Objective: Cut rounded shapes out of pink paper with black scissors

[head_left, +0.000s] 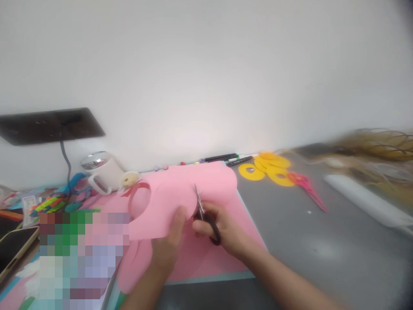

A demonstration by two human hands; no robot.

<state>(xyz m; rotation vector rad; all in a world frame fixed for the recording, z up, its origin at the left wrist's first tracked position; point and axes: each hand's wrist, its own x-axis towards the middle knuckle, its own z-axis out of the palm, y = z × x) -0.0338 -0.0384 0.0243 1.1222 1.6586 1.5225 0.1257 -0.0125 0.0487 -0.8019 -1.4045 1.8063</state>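
Note:
A pink craft sheet (176,185), with a round hole cut near its left side, is raised over more pink sheets (216,258). My left hand (169,243) grips its near edge, fingers partly hidden by the sheet. In my right hand (224,224) is a pair of black-handled scissors (213,232). Their blades point away from me, at a curved cut in the raised sheet, just right of my left hand's fingertips.
Yellow rings and discs (253,172) lie at the back, beside pink scissors (308,191). A white mug (108,174) stands back left, near colourful craft bits (51,204) and a phone (16,247). A white roll (368,200) lies right. A dark tablet-like panel (51,125) is on the wall.

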